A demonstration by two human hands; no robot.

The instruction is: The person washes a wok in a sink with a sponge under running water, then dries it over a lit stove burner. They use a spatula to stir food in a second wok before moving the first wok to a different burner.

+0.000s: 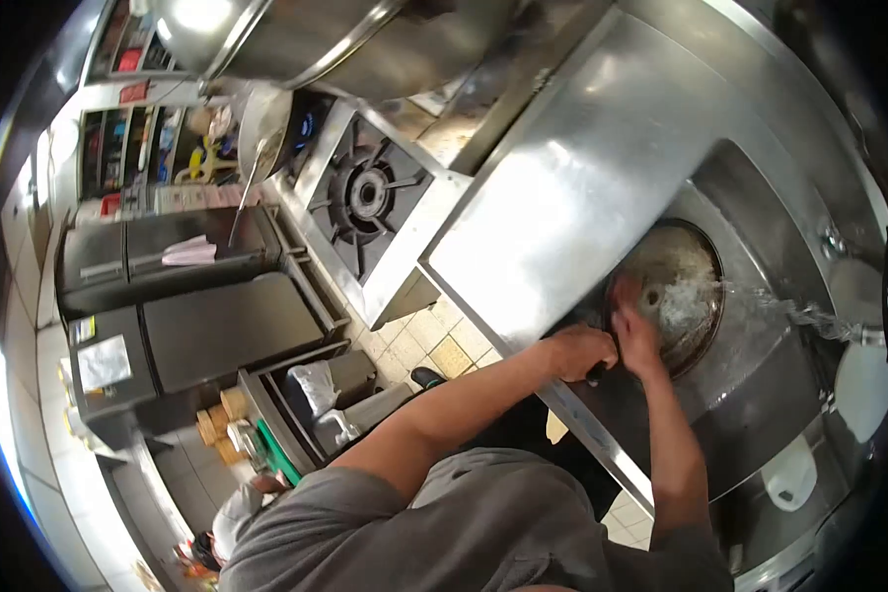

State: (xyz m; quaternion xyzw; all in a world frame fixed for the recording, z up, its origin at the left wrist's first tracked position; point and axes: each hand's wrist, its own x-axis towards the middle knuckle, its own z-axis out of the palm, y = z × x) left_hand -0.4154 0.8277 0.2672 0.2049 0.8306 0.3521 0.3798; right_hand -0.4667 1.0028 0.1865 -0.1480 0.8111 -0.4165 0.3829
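A round, dark-rimmed pan (pixel 699 318) lies in the metal sink (pixel 760 370), its inside brownish and wet. My left hand (pixel 580 352) is closed around the pan's dark handle at the sink's near edge. Over the near side of the pan is my right hand (pixel 635 331), its fingers reaching inside and smeared by motion. Whether anything is under those fingers I cannot make out. From the tap (pixel 866 335) on the right, a stream of water (pixel 794 308) splashes into the pan.
A steel counter (pixel 562 217) adjoins the sink. Beyond it stands a gas burner (pixel 369 194), with a wok (pixel 264 123) further back. A white cutting board (pixel 791 476) rests at the lower right. Dark fridges (pixel 232 331) stand left; a person's sleeve (pixel 235 523) shows lower left.
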